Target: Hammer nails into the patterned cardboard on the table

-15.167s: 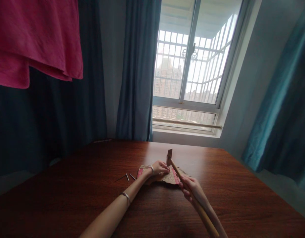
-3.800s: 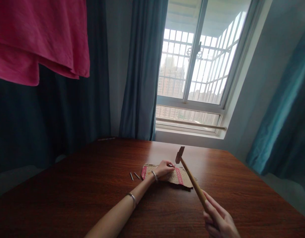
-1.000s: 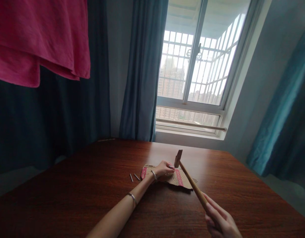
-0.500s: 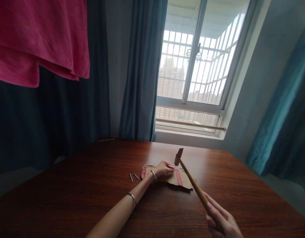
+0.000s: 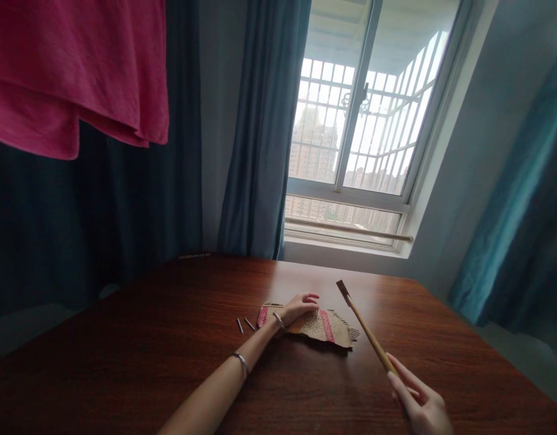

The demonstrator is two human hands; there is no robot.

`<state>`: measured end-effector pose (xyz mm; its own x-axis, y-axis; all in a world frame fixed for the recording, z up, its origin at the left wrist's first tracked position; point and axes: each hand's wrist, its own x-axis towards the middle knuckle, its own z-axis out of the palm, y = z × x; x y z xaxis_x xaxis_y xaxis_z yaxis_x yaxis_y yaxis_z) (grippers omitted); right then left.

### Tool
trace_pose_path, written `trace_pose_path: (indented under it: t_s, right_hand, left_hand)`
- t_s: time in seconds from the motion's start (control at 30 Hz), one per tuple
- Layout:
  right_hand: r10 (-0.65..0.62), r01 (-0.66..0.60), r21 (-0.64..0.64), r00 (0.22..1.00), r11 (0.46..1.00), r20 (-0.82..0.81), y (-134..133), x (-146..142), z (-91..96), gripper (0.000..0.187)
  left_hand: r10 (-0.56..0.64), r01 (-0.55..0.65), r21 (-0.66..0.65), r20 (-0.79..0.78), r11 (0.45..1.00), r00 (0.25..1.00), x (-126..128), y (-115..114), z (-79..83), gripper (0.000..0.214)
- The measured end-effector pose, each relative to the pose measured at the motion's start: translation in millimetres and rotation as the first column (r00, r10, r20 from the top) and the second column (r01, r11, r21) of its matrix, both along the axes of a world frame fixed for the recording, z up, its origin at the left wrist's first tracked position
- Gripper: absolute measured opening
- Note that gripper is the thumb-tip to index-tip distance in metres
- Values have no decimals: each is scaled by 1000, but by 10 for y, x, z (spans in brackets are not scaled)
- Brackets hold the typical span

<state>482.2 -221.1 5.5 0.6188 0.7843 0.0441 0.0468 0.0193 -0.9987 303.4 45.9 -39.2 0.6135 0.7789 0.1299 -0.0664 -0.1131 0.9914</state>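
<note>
A wooden-handled hammer [image 5: 368,331] is gripped in my right hand [image 5: 418,396], its head raised up and to the right of a tan, cardboard-like piece [image 5: 339,335]. That piece lies on the table, with pink patterned bands, many small dots and a ragged near edge. Thin, nail-like bits stick out along its far right edge. My left hand [image 5: 297,308] rests over the middle of the piece, fingers apart and partly lifted. Just under its fingertips stand thin upright bits, too small to name. Two short metal rods [image 5: 244,325] lie left of the piece.
The brown wooden table [image 5: 206,362] reaches to the wall below a barred window [image 5: 355,121]. Blue curtains [image 5: 255,151] hang to the left and right. A pink cloth [image 5: 79,72] hangs at upper left.
My left fingers have loosened and lifted from their pinch over the piece. The hammer has swung to the right and its head has turned, as my right hand shifted slightly right and down.
</note>
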Motion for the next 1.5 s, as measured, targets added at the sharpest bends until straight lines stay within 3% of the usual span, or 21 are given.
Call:
trace_pose_path:
  t_s: [0.17, 0.33, 0.63, 0.87, 1.17, 1.37, 1.5]
  right_hand:
    - [-106, 160, -148, 942, 976, 318, -14, 166, -77, 46]
    - [-70, 297, -349, 841, 889, 536, -6, 412, -222, 48]
    - [10, 300, -441, 817, 846, 577, 25, 596, -358, 55]
    - [30, 284, -443, 814, 850, 581, 43, 655, -472, 56]
    - [56, 297, -474, 798, 829, 599, 45, 593, -417, 57]
    - [178, 315, -552, 726, 772, 664, 12, 506, -309, 52]
    - [176, 352, -471, 619, 809, 765, -15, 505, -349, 48]
  left_hand:
    - [150, -90, -237, 247, 967, 957, 29, 12, -20, 50]
    - [248, -187, -265, 219, 946, 944, 53, -16, -5, 49]
    - [249, -205, -223, 191, 953, 949, 70, 24, -59, 47]
    - [262, -229, -194, 163, 954, 951, 84, 80, -111, 50]
    - [235, -200, -183, 198, 963, 952, 87, 92, -145, 44]
    - [289, -261, -179, 149, 949, 946, 80, 17, -52, 46]
    - [295, -267, -186, 142, 946, 945, 72, -32, 6, 46]
